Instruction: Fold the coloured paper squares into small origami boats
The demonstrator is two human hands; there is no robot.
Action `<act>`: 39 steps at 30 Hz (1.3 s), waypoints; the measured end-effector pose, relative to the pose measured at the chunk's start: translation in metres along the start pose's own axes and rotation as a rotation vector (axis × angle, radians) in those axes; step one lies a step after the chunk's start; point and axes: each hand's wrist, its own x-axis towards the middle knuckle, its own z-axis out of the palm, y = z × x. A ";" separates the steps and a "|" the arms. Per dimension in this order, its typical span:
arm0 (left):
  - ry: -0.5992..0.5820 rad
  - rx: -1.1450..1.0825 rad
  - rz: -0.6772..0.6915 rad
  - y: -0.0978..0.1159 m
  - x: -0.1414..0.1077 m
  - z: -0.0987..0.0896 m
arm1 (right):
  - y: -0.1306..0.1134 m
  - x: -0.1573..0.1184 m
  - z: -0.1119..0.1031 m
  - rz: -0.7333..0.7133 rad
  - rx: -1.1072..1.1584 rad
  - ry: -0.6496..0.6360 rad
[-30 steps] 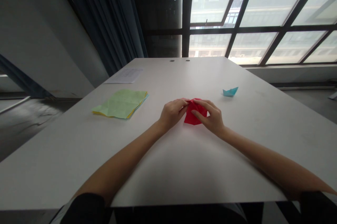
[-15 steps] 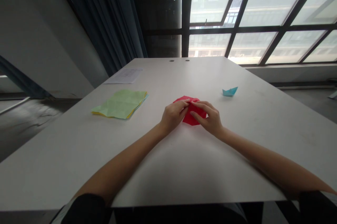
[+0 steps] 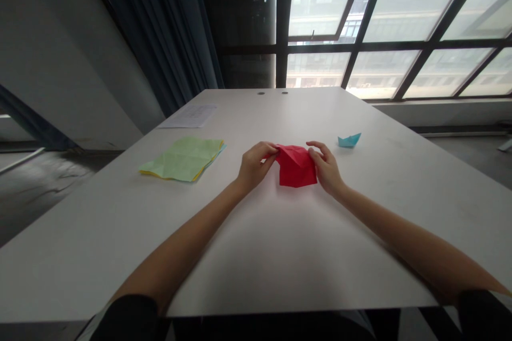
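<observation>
A creased sheet of red paper (image 3: 297, 167), partly folded, is held up between my hands over the middle of the table. My left hand (image 3: 257, 164) pinches its upper left corner between thumb and fingertips. At the right edge, my right hand (image 3: 327, 170) has its thumb against the paper, and its index finger is raised clear. The right hand's other fingers are partly hidden at the paper's side. Beyond that hand sits a small folded blue paper boat (image 3: 349, 141).
A stack of coloured paper, light green (image 3: 186, 158) on top with yellow and blue edges below, lies to the left. Farther back is a white printed sheet (image 3: 190, 116). The white table (image 3: 256, 255) reaches toward the windows.
My hands have moved apart, the left one leftward. The red paper, earlier gathered beneath both hands, now shows a broad face between them. My right index finger has lifted off it.
</observation>
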 end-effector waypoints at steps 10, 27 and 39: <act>-0.161 0.213 0.340 0.000 -0.001 -0.004 | 0.000 0.007 -0.004 0.156 0.298 -0.092; -0.236 0.265 0.451 0.009 -0.002 -0.008 | -0.010 0.008 -0.009 0.220 0.267 -0.174; -0.396 0.318 0.658 0.022 -0.004 -0.004 | -0.005 0.016 -0.022 0.327 0.293 -0.213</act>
